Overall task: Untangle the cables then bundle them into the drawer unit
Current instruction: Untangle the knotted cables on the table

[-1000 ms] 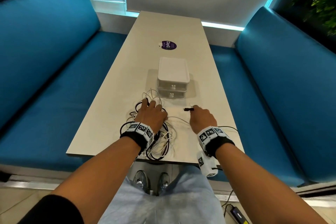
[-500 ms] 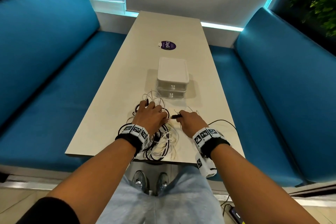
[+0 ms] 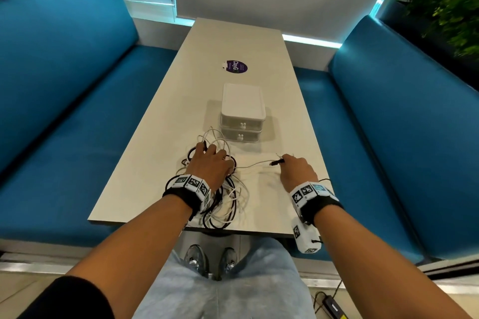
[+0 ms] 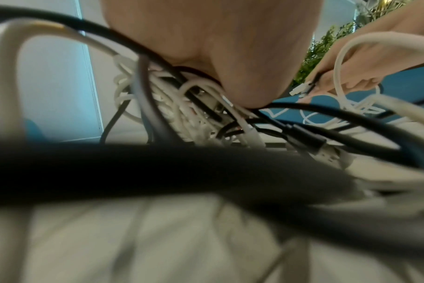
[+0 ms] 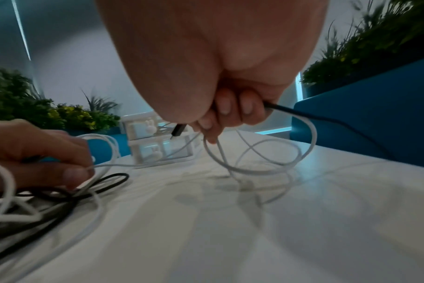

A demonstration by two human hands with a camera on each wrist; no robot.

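Observation:
A tangle of black and white cables point(image 3: 223, 204) lies at the table's near edge. My left hand point(image 3: 211, 160) rests on it with curled fingers. In the right wrist view this left hand point(image 5: 68, 164) pinches a white cable point(image 5: 114, 164) between thumb and forefinger. That white cable point(image 3: 255, 164) runs across to my right hand point(image 3: 290, 166). The right hand's fingers point(image 5: 225, 113) curl round a black cable, whose plug point(image 5: 178, 131) sticks out, and round loops of white cable point(image 5: 259, 170). Just beyond the hands stands the white two-drawer unit point(image 3: 242, 114) with both drawers shut.
The long pale table point(image 3: 233, 41) carries a purple sticker point(image 3: 236, 66) beyond the drawer unit. Blue sofas point(image 3: 64, 111) point(image 3: 401, 137) flank it on both sides. A black power adapter point(image 3: 331, 305) lies on the floor at the lower right.
My right hand went left to meet the left hand, then drew back to the right with the black plug, stretching a white cable between the hands. The left hand stayed on the tangle.

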